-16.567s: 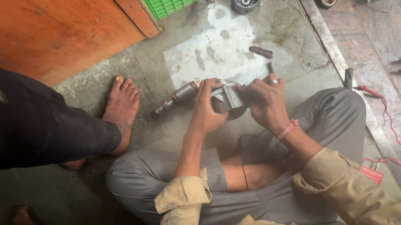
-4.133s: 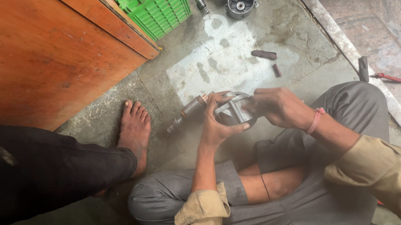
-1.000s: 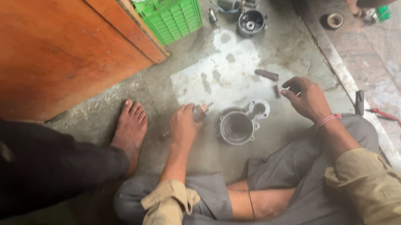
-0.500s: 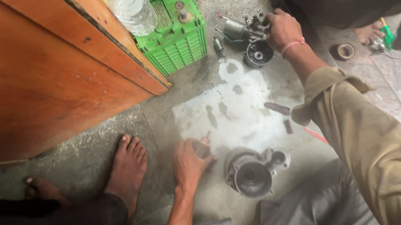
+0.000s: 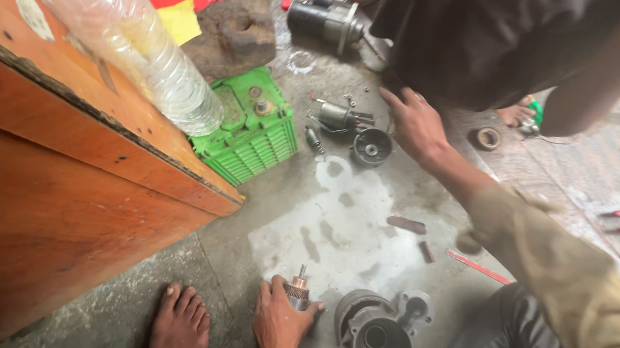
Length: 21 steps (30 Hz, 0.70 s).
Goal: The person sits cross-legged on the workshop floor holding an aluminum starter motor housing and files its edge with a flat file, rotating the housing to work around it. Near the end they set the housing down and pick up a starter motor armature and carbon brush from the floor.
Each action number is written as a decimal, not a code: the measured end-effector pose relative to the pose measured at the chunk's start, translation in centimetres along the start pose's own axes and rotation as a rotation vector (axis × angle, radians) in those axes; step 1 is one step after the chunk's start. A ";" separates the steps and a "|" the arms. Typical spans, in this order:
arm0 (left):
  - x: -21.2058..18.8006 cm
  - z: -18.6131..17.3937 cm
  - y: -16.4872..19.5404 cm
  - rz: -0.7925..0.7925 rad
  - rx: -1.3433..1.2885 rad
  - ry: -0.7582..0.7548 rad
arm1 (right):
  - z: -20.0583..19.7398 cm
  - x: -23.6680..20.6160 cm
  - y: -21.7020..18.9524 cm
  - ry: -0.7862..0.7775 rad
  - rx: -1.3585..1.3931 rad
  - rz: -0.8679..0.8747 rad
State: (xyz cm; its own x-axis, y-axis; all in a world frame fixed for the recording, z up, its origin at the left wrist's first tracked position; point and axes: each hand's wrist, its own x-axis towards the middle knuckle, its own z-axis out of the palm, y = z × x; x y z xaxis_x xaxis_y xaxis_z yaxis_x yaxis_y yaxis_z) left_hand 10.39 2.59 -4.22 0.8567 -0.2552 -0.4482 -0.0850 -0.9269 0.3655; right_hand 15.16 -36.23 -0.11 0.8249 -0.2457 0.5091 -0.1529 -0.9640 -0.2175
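**Right arm stretched to the far parts, left hand down on the shaft**

Head view: Half a second ago the right hand (image 5: 415,125) was already out by the small parts near the green crate (image 5: 249,130); a second ago it was back close to the knees, beside the metal housing (image 5: 379,333). So the reach is fresh, and the housing now sits alone on the concrete floor (image 5: 331,226), touched by neither hand. I judge that work on the housing has paused while something is fetched from the far pile.

The right hand lies flat over the floor just right of the round black cup (image 5: 371,147), and that cup is right of the crate. Its fingers are spread and loose, pinching nothing that shows.

The left hand (image 5: 281,326) rests on the floor just left of the housing. It is curled around the shaft piece (image 5: 298,290), gripping its lower end; the copper-coloured tip pokes out above the fingers.

The shaft's long axis runs from the hand up and slightly right, its thin tip pointing away from the person, toward the crate. The housing stands with its open mouth facing up.

A bare foot (image 5: 177,341) of another person rests left of the left hand.
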 end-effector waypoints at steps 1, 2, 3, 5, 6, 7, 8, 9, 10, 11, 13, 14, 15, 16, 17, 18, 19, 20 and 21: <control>0.0 0.2 -0.2 -0.005 0.007 -0.001 | -1.3 -2.1 0.4 -0.044 0.069 0.114; 0.1 0.4 -0.5 0.027 0.022 0.036 | -2.8 -4.1 1.1 -0.085 0.139 0.229; 0.1 0.7 -0.8 0.058 0.035 0.068 | -4.7 -6.1 1.8 -0.127 0.187 0.246; 0.2 1.2 -1.2 0.097 0.054 0.097 | -8.4 -9.2 3.7 -0.246 0.241 0.326; 0.2 1.3 -1.5 0.102 0.062 0.097 | -10.4 -10.6 4.7 -0.323 0.252 0.390; 0.5 1.4 -1.6 0.108 0.068 0.105 | -12.2 -11.4 5.7 -0.392 0.266 0.449; 0.7 1.5 -1.6 0.118 0.076 0.111 | -13.7 -11.6 6.9 -0.416 0.257 0.473; 0.7 1.5 -1.7 0.125 0.081 0.122 | -15.2 -11.4 8.3 -0.438 0.250 0.492; 0.8 1.5 -1.8 0.132 0.086 0.134 | -16.3 -11.1 9.6 -0.460 0.245 0.509; 1.0 1.4 -1.8 0.117 0.095 0.119 | -17.1 -10.7 10.9 -0.382 0.145 0.466; 1.0 1.2 -1.7 0.078 0.110 0.082 | -18.0 -10.0 13.0 -0.242 -0.056 0.378; 0.9 1.1 -1.8 0.082 0.110 0.096 | -18.2 -10.0 13.9 -0.291 0.028 0.462; 0.9 0.9 -1.7 0.090 0.111 0.112 | -18.3 -10.0 14.7 -0.334 0.115 0.544; 1.1 0.8 -1.6 0.092 0.107 0.125 | -18.5 -10.1 15.5 -0.384 0.202 0.620; 1.0 0.8 -1.5 0.080 0.103 0.109 | -18.9 -10.2 16.5 -0.347 0.244 0.674; 1.0 0.7 -1.4 0.066 0.102 0.093 | -19.4 -10.4 17.5 -0.309 0.289 0.729; 1.0 0.5 -1.4 0.051 0.104 0.079 | -20.0 -10.5 18.5 -0.271 0.339 0.783; 0.9 0.4 -1.5 0.087 0.108 0.108 | -20.8 -10.4 19.6 -0.180 0.446 0.821; 0.7 0.2 -1.4 0.123 0.115 0.133 | -21.9 -10.6 20.7 -0.088 0.552 0.861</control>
State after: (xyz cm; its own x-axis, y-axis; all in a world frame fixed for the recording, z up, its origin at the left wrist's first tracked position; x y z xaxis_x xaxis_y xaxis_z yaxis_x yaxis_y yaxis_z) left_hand 10.95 3.65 -5.22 0.8955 -0.3365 -0.2913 -0.2438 -0.9184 0.3115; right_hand -8.68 -55.78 8.18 0.5943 -0.8021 -0.0593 -0.4586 -0.2773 -0.8443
